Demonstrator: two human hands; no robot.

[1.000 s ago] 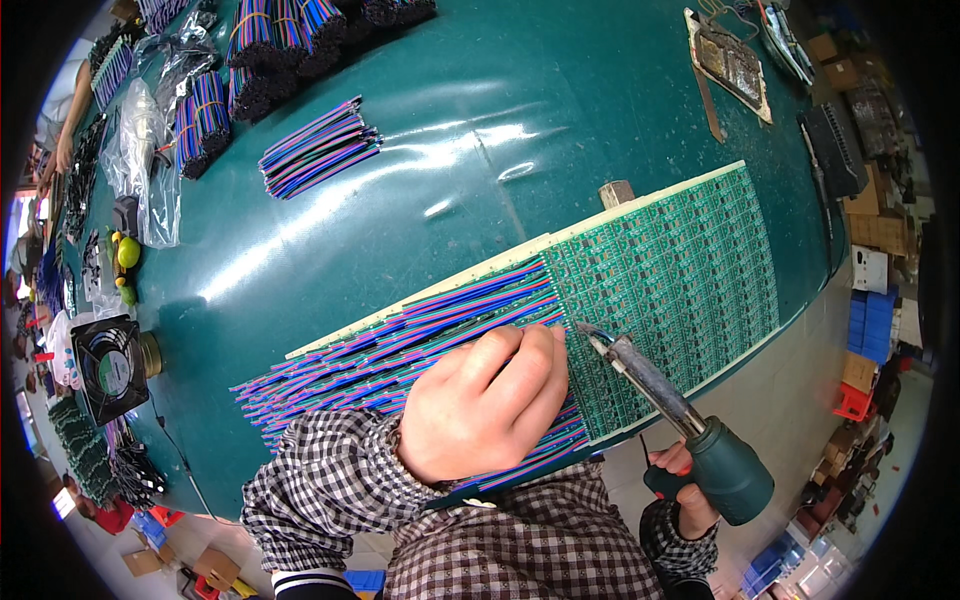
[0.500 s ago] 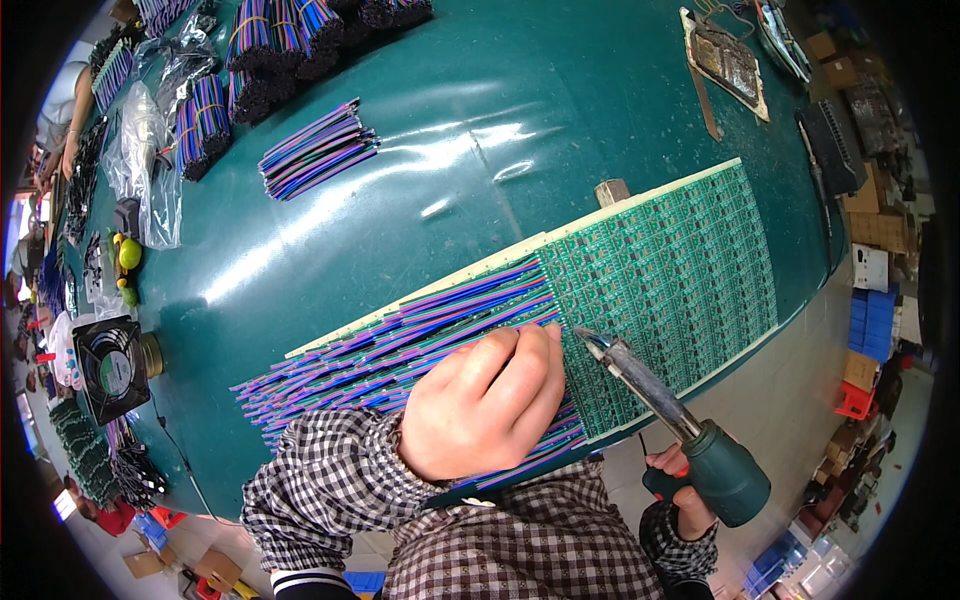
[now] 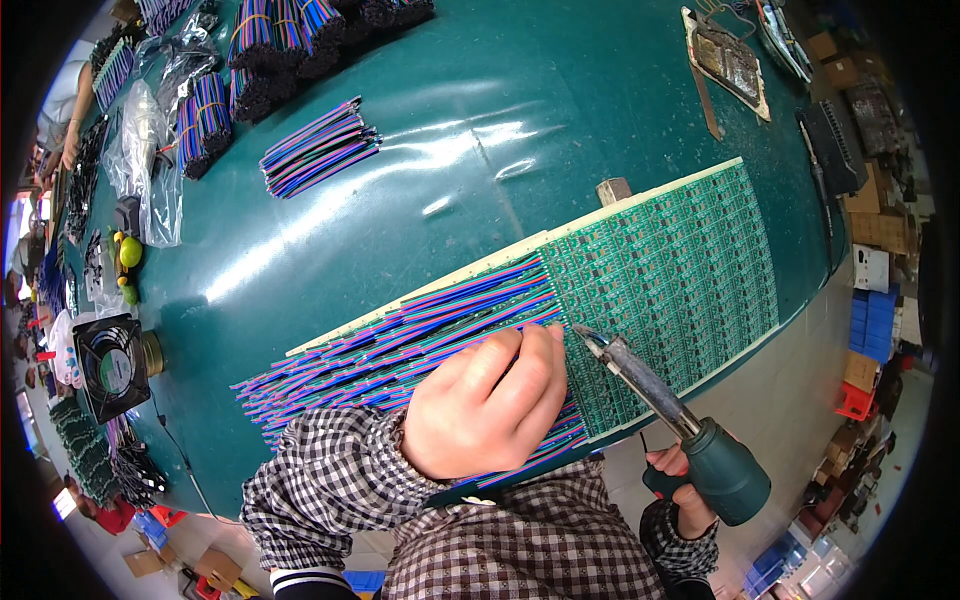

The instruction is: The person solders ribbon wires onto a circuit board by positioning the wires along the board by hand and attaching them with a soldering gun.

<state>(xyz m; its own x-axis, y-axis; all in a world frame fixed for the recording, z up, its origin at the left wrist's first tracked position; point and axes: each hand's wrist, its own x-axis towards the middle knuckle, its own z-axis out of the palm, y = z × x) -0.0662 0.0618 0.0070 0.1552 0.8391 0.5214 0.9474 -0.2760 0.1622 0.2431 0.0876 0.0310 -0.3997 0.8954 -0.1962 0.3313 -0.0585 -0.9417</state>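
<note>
My left hand (image 3: 487, 402) is closed in a pinch over the circuit board panel (image 3: 670, 270), at the edge of the wired rows. Its fingertips press on a ribbon wire, which they mostly hide. Blue, pink and black ribbon wires (image 3: 420, 322) lie side by side, running left from the panel. My right hand (image 3: 688, 490), partly hidden, grips a soldering iron (image 3: 735, 478) with a dark green body and a red part at its grip. The iron's tip points up and left, right beside the left fingertips and close over the board.
A wooden block (image 3: 613, 191) touches the panel's far edge. Farther off lie a loose wire bundle (image 3: 320, 148), tied bundles (image 3: 285, 45) and a dirty metal tray (image 3: 728, 65). A black fan (image 3: 110, 368) stands at left; a person's arm (image 3: 78, 115) shows beyond.
My left hand has shifted very slightly to the right, its fingers still pinched. The soldering iron has stayed almost in place.
</note>
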